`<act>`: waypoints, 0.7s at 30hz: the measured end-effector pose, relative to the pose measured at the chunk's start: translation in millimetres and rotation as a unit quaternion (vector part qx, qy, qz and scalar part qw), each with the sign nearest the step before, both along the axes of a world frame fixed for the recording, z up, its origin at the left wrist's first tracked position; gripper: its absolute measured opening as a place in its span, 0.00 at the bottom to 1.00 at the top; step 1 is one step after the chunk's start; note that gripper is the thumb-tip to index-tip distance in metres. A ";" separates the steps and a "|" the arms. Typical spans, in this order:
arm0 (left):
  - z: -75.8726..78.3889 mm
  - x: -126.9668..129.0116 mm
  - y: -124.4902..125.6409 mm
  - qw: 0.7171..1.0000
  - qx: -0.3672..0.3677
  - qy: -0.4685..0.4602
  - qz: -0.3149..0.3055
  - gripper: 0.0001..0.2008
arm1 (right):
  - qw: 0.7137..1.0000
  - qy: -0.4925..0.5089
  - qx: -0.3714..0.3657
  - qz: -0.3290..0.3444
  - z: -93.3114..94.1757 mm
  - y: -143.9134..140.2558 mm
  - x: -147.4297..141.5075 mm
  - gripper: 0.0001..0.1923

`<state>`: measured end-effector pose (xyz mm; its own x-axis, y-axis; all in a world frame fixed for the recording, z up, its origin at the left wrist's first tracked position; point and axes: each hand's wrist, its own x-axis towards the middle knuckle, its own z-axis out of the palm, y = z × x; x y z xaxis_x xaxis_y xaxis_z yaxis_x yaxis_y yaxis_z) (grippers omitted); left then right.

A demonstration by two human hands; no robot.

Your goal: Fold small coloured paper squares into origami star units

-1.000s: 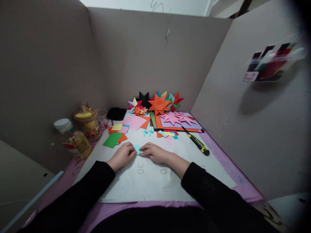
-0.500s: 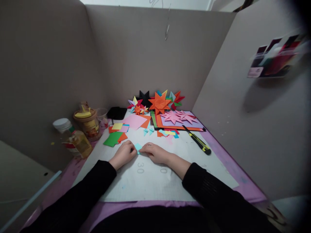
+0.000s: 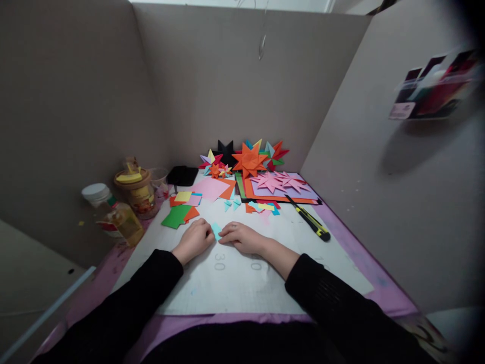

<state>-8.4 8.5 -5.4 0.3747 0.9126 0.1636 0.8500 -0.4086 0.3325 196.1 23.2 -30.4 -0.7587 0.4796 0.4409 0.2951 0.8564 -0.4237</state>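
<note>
1. On the white cutting mat [image 3: 235, 283], just below my hands, I read the printed number "30" and, to its right, a fainter number of which only a "0" is clear; the rest of the grid marking is too faint to read.
2. I can't read the label on the card holder [image 3: 432, 93] fixed to the right-hand partition, nor the labels on the bottle [image 3: 123, 222] and jar [image 3: 137, 192] at the left edge.
3. My left hand [image 3: 195, 240] lies knuckles up on the mat, fingers curled together, tips against the left edge of the small light-blue paper piece [image 3: 216, 230].
4. My right hand [image 3: 242, 237] lies flat, fingers close together and stretched out leftward, tips pressing on the right side of the same piece.
5. That blue piece sits flat on the mat between the two hands, near the mat's middle, above the "30".
6. Beyond it lie small blue folded bits [image 3: 231, 205], loose coloured squares [image 3: 182, 207], a yellow-and-black utility knife [image 3: 310, 222] to the right, and folded paper stars [image 3: 248, 159] at the back.
</note>
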 end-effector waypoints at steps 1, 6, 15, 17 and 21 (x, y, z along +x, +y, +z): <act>0.4 0.3 -0.1 1.000 -0.001 0.003 0.001 0.09 | 1.000 0.000 -0.001 0.000 0.5 0.0 0.0 0.18; -0.1 1.2 0.7 1.000 -0.006 0.009 0.010 0.09 | 1.000 -0.013 -0.004 -0.002 4.8 -2.3 -0.3 0.19; -4.8 -7.5 2.8 1.000 0.008 0.004 0.013 0.06 | 0.996 -0.076 0.023 -0.027 10.6 -10.6 -3.5 0.15; -6.0 -12.2 3.6 1.000 0.009 -0.004 0.009 0.05 | 0.996 -0.077 0.025 -0.029 9.8 -10.6 -2.9 0.14; -8.0 -19.2 6.3 1.000 0.003 -0.020 -0.007 0.03 | 0.995 -0.087 0.034 -0.034 10.0 -12.3 -2.6 0.13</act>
